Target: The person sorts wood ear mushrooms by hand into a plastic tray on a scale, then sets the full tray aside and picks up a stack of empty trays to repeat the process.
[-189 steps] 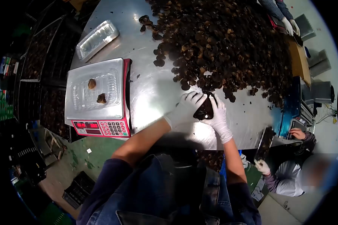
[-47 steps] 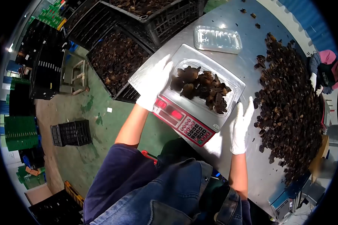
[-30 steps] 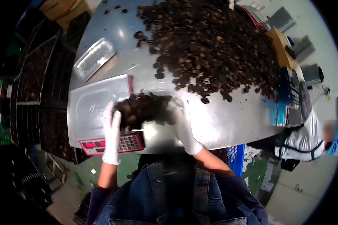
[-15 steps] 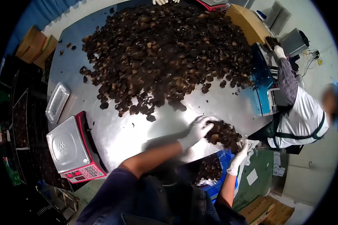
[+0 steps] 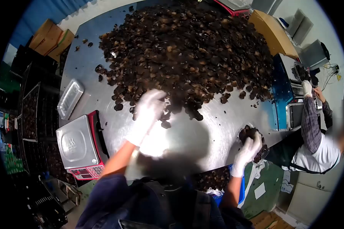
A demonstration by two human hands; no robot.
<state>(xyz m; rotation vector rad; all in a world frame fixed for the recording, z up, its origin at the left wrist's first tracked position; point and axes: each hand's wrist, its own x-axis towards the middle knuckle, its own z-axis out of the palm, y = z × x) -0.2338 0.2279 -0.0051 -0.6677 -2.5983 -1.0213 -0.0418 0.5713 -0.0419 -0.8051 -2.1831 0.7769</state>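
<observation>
A wide pile of dark brown, flat, rounded pieces (image 5: 187,57), which look like dried mushrooms, covers the far part of the metal table (image 5: 172,147). My left hand (image 5: 149,112), in a white glove, is at the pile's near edge; its fingers are smeared by motion. At the table's right edge, my gloved right hand (image 5: 249,152) lies over a clear plastic tray (image 5: 239,135) filled with the same dark pieces. Its fingers are bent over the top and right side of the tray, partly hiding the contents.
A red-and-silver scale (image 5: 78,143) stands at left, with a clear tray (image 5: 70,100) behind it. Below the table edge is a blue crate (image 5: 241,189) with more dark pieces. A co-worker (image 5: 313,152) stands at right beside a blue machine (image 5: 283,91). Cardboard boxes (image 5: 46,36) are far left.
My left hand has left the filled tray and moved left to the pile. My right hand has shifted from the tray's edge to over its top. The head view has turned slightly.
</observation>
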